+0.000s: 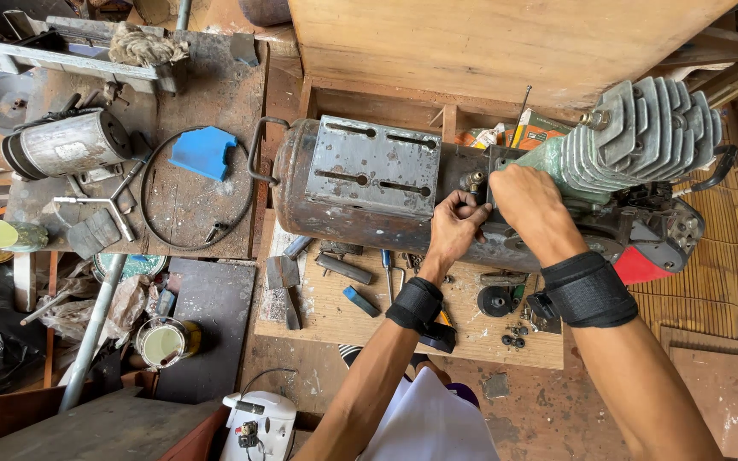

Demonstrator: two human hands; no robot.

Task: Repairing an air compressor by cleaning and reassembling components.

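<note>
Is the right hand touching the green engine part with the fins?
Touching. The head view shows the right hand pressed against the base of the green finned cylinder, with no gap visible between them.

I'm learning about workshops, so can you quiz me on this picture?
1. True or false: both hands touch the rusty metal cylinder tank.
2. Which colour is the plastic cover lying inside the black rubber belt loop? A red, B blue, C yellow.
3. Which hand rests nearest the grey finned metal engine block?

Key:
1. True: left hand and right hand.
2. B.
3. Right hand.
</note>
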